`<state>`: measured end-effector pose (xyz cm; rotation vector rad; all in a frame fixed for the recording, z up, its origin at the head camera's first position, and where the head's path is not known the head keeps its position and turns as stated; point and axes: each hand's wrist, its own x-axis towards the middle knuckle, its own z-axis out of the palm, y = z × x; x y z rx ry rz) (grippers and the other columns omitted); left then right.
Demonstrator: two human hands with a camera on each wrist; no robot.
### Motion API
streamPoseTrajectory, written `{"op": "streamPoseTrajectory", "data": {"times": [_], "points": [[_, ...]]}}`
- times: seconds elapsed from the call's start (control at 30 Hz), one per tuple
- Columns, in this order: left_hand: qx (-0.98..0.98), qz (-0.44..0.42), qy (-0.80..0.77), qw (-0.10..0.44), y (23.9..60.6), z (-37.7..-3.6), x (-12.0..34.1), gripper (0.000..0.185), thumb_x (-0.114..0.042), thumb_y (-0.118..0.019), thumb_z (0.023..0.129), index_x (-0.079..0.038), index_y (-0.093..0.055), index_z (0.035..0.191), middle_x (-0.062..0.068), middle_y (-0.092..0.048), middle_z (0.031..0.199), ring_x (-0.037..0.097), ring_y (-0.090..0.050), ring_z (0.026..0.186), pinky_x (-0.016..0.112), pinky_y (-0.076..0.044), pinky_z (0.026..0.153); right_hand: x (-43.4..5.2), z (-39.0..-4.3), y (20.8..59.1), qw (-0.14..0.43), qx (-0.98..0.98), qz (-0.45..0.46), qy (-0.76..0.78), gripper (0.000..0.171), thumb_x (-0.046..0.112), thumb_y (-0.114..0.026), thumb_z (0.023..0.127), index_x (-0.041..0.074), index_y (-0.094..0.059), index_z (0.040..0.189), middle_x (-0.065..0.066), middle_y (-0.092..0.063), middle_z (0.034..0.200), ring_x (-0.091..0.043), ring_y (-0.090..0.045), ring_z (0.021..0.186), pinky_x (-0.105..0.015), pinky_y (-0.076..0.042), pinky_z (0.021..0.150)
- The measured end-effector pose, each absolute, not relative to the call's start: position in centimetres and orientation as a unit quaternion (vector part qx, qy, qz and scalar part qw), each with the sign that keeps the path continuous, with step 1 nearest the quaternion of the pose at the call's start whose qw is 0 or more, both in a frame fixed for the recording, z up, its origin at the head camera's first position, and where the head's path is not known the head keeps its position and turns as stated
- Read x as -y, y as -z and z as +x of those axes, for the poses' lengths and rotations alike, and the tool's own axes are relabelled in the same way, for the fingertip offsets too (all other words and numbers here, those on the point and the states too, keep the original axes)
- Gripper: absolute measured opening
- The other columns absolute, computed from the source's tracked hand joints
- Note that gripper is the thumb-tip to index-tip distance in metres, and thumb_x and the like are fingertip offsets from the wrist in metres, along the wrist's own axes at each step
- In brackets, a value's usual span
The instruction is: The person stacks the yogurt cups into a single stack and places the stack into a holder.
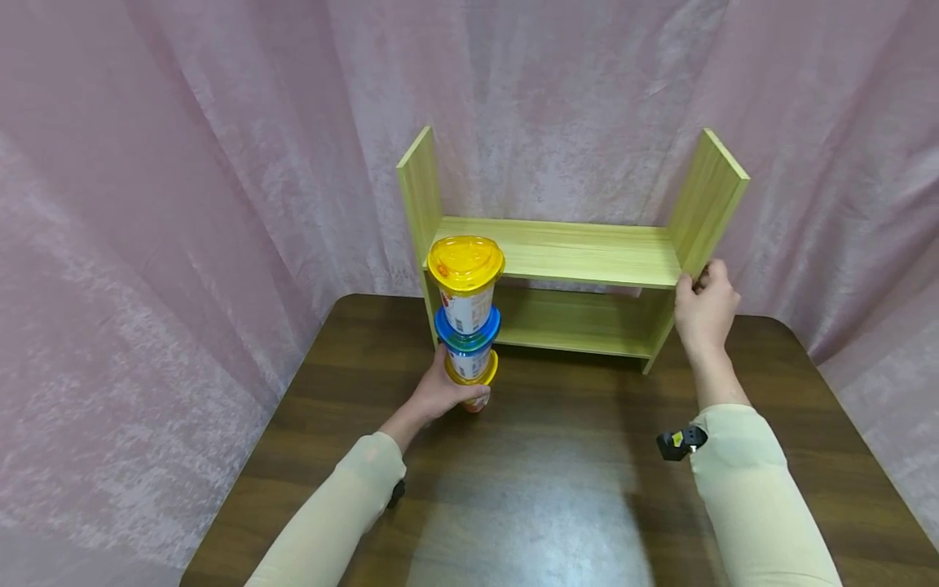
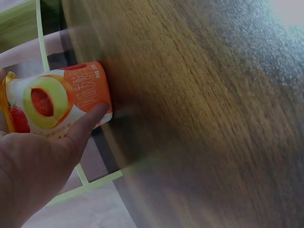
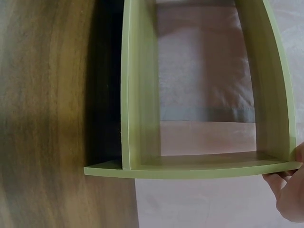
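Round plastic cups (image 1: pixel 466 319), glossy domed lids

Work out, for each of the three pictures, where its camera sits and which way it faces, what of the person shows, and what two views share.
Head: worn on the head, looks forward and down at the table, the shelf and the stack of cups; both forearms show.
Left wrist: looks past the left hand at the bottom cup in its grip.
Right wrist: looks past the right hand along the shelf's side panel.
Shared: head and right wrist both show the shelf.
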<state>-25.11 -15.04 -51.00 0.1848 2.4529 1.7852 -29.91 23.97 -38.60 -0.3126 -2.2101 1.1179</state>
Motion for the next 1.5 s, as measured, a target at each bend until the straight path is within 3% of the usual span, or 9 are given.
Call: {"op": "streamPoseTrajectory", "data": {"times": [0.13, 0.6, 0.9, 1.2, 1.5], "points": [[-0.811, 0.056, -0.580, 0.043, 51.1, -25.1, 15.1, 0.099, -0.038, -0.088, 0.063, -0.031, -0.024, 0.139, -0.003, -0.047, 0.129, 0.021, -0.050, 0.117, 0.049, -0.039, 0.102, -23.8, -29.8, 38.7, 0.318, 0.841, -0.114, -0.422, 0.030, 0.014, -0.048, 0.093, 0.000, -0.055, 0.119, -0.016, -0.067, 0.109, -0.026, -0.064, 0.088, -0.017, -0.044, 0.065], [-0.820, 0.055, -0.568, 0.037, 51.3, -24.9, 15.2, 0.096, -0.039, -0.087, 0.064, -0.028, -0.027, 0.138, -0.002, -0.050, 0.127, 0.020, -0.052, 0.115, 0.048, -0.040, 0.100, -23.2, -29.9, 38.9, 0.329, 0.837, -0.107, -0.424, 0.029, 0.013, -0.048, 0.093, -0.001, -0.055, 0.117, -0.020, -0.066, 0.109, -0.030, -0.065, 0.092, -0.042, -0.052, 0.079], [-0.831, 0.062, -0.552, 0.028, 51.2, -24.6, 15.0, 0.096, -0.045, -0.086, 0.063, -0.031, -0.026, 0.137, -0.006, -0.049, 0.126, 0.018, -0.052, 0.113, 0.047, -0.043, 0.098, -22.6, -29.9, 39.3, 0.358, 0.836, -0.099, -0.405, 0.024, 0.013, -0.049, 0.093, -0.002, -0.057, 0.111, -0.020, -0.069, 0.097, -0.030, -0.064, 0.079, -0.033, -0.047, 0.065], [-0.836, 0.072, -0.543, 0.025, 50.6, -24.4, 14.5, 0.096, -0.044, -0.086, 0.064, -0.031, -0.026, 0.137, -0.006, -0.050, 0.126, 0.016, -0.052, 0.113, 0.044, -0.044, 0.097, -22.4, -30.0, 39.4, 0.369, 0.825, -0.092, -0.417, 0.024, 0.012, -0.050, 0.093, -0.003, -0.057, 0.111, -0.022, -0.068, 0.098, -0.034, -0.065, 0.084, -0.044, -0.050, 0.072], [-0.832, 0.077, -0.549, 0.036, 49.7, -24.3, 13.7, 0.098, -0.048, -0.086, 0.062, -0.032, -0.025, 0.138, -0.007, -0.050, 0.125, 0.016, -0.053, 0.111, 0.044, -0.045, 0.096, -22.2, -29.9, 39.6, 0.364, 0.834, -0.104, -0.401, 0.023, 0.015, -0.048, 0.095, -0.001, -0.056, 0.109, -0.017, -0.068, 0.092, -0.024, -0.057, 0.069, -0.027, -0.040, 0.060]]}}
